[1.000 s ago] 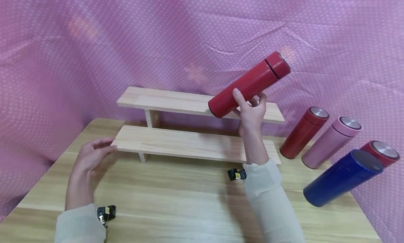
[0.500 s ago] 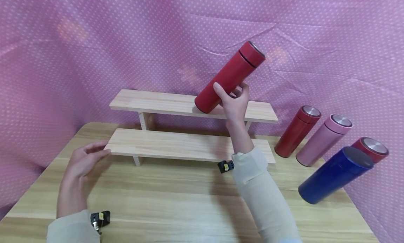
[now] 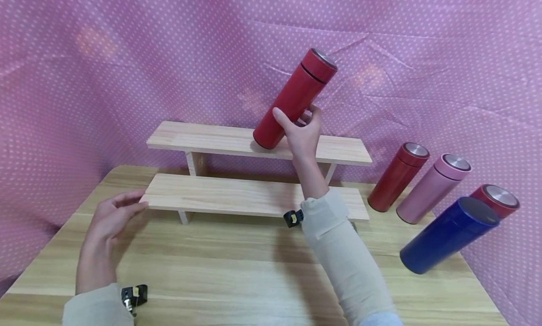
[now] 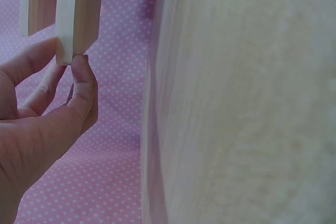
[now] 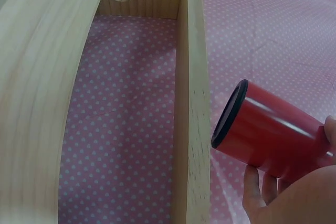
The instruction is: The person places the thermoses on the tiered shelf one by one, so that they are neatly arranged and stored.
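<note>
"Where's the red vacuum flask?"
"Tilted over the upper shelf, fingers of the right hand wrapped round it; I can't tell whether its base touches."
"And the left hand?"
"Fingers pinching the left end of the lower shelf."
"Nearby?"
"A pink flask, blue flask and two other red flasks, rightward on the tabletop."

Raised red cylindrical flask: black ring under lid, silvery lid top, black base rim.
Standing red cylindrical flask: silvery lid top.
Pink cylindrical flask: black ring, silvery lid top.
Part-hidden red cylindrical flask: silvery lid top.
Blue cylindrical flask: dark lid top.
Pale wooden two-tier shelf: fine straight grain.
Yellow-tan wood-grain counter: lighter streaks.
Pink fabric backdrop: small white spots, faint peach patches.
Cream cloth sleeves.
</note>
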A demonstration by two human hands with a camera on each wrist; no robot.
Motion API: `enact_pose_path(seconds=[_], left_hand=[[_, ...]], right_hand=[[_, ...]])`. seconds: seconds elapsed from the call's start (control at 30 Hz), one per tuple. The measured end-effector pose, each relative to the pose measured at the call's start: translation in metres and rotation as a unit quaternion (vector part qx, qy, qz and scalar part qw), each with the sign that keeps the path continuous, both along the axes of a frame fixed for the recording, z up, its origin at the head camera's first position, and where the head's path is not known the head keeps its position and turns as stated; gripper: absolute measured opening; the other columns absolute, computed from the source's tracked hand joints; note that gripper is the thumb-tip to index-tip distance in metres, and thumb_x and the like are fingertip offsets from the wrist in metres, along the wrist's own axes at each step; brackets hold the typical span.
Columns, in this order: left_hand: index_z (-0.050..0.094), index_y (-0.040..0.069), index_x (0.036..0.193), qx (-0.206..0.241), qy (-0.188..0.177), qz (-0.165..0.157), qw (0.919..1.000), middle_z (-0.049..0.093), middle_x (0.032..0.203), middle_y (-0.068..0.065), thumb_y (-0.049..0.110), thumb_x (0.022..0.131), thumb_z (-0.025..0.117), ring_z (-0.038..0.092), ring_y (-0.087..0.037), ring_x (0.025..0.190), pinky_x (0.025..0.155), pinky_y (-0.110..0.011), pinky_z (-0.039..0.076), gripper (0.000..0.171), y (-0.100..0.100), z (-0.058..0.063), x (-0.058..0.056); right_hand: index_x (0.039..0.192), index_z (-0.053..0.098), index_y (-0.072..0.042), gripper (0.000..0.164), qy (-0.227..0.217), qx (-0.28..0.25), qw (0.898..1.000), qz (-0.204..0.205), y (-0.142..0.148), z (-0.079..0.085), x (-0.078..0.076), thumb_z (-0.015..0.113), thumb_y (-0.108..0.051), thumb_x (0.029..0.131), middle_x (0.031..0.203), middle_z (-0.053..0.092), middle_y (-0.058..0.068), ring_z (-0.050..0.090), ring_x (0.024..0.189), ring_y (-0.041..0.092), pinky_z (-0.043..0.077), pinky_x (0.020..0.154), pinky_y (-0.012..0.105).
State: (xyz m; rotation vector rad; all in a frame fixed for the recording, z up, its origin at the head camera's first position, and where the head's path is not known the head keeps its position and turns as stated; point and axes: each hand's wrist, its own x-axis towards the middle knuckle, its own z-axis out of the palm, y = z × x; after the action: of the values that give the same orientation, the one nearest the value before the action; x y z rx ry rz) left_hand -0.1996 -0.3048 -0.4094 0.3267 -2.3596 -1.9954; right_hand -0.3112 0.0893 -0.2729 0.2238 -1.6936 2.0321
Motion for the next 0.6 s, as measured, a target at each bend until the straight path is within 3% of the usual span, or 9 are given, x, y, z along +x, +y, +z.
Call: enact_pose_path(seconds=[0.37,0.6], left_hand=[[0.053,0.006,0.143,-0.027,-0.007,0.002,0.9996,0.053,0.117,0.014,0.022,0.094,0.076,0.056,0.001,0.099,0.089,-0.012,0.052,0.057,0.001,0.002,0.001],[0.054,0.008,0.143,-0.014,-0.008,0.0,0.9999,0.054,0.118,0.013,0.022,0.093,0.077,0.057,0.0,0.099,0.089,-0.012,0.053,0.057,0.0,0.0,0.002]], right_hand=[[0.138,0.047,-0.013,0.07,-0.011,0.031,0.999,-0.006,-0.012,0.001,-0.012,0.086,-0.025,0.081,0.123,0.06,0.007,0.061,0.112,0.021,0.056,0.096,0.035],[0.14,0.046,-0.014,0.072,-0.024,0.068,0.997,-0.009,-0.018,0.004,-0.016,0.086,-0.026,0.082,0.127,0.06,0.005,0.06,0.115,0.02,0.055,0.098,0.035]])
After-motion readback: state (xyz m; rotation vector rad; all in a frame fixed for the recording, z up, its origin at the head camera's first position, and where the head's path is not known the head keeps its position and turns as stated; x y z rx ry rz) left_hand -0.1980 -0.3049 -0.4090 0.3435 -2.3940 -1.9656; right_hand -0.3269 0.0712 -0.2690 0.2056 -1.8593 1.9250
